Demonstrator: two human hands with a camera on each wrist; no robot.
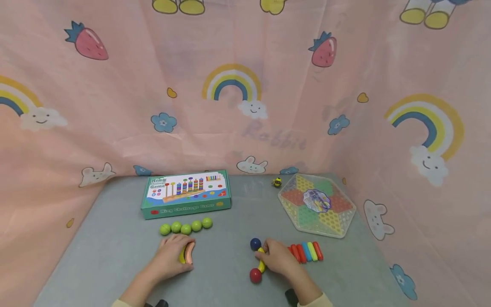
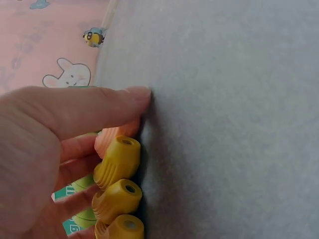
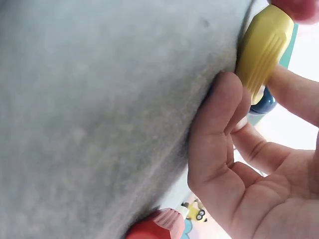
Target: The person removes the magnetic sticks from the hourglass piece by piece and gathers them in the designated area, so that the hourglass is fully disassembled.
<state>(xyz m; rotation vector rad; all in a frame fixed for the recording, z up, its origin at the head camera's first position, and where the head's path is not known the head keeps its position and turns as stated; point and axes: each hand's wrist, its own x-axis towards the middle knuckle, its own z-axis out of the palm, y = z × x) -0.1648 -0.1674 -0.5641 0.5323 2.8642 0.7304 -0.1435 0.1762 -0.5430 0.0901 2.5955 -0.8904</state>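
My left hand (image 1: 170, 256) reaches round a short row of curved toy sticks lying on the table. The end one is peach (image 1: 189, 253); several yellow sticks (image 2: 118, 159), ribbed with a dark hole in the end, line up beside it in the left wrist view. The thumb lies at the peach end and the fingers along the far side. A curved yellow stick (image 1: 262, 267) is pinched between thumb and fingers of my right hand (image 1: 281, 258). At its far end sits a dark blue ball (image 1: 255, 244), at its near end a red ball (image 1: 255, 275).
Several light green balls (image 1: 186, 229) form a row before a Ring Challenge Game box (image 1: 186, 209). Red, blue and yellow-green straight sticks (image 1: 304, 252) lie right of my right hand. Behind them are a hexagonal game board (image 1: 337, 230) and a small bee figure (image 1: 277, 182).
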